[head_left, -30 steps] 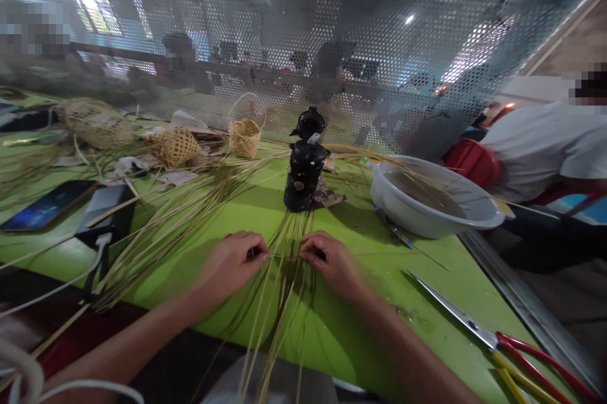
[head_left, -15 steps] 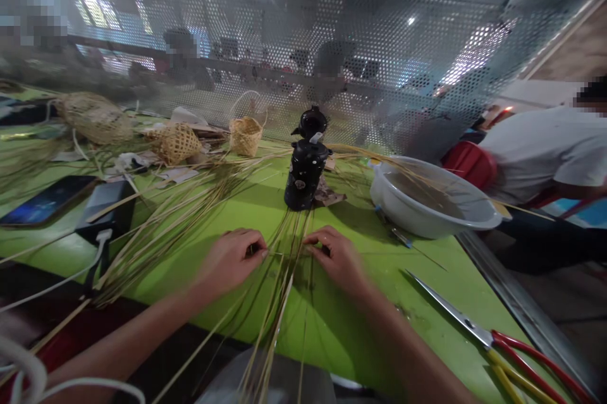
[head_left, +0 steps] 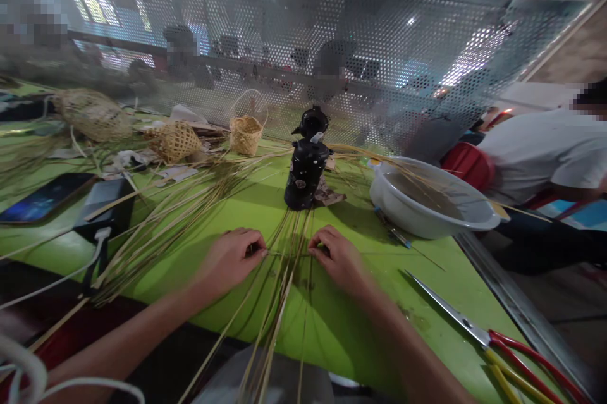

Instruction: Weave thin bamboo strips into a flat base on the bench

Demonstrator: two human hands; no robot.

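Several thin bamboo strips [head_left: 288, 284] run lengthwise toward me over the green table, their far ends under a black bottle [head_left: 305, 176] with its lid tipped up. One fine strip lies crosswise over them. My left hand [head_left: 237, 255] pinches this cross strip left of the bundle, thumb against fingertips. To the right, my right hand [head_left: 334, 255] has its thumb and fingers closed on the same strip, whose thin end trails rightward. Both hands are low over the table, a short gap apart.
A white basin [head_left: 436, 220] with strips across it stands right, beyond large scissors [head_left: 467, 325] with red and yellow handles. Left lie more strips [head_left: 175, 220], a power bank [head_left: 105, 208] and a phone [head_left: 50, 198]. Woven baskets [head_left: 246, 135] stand behind; a seated person [head_left: 535, 145] is at right.
My right hand has shifted slightly to the right, away from the bundle, and the cross strip between the hands looks straighter. My left hand has barely moved.
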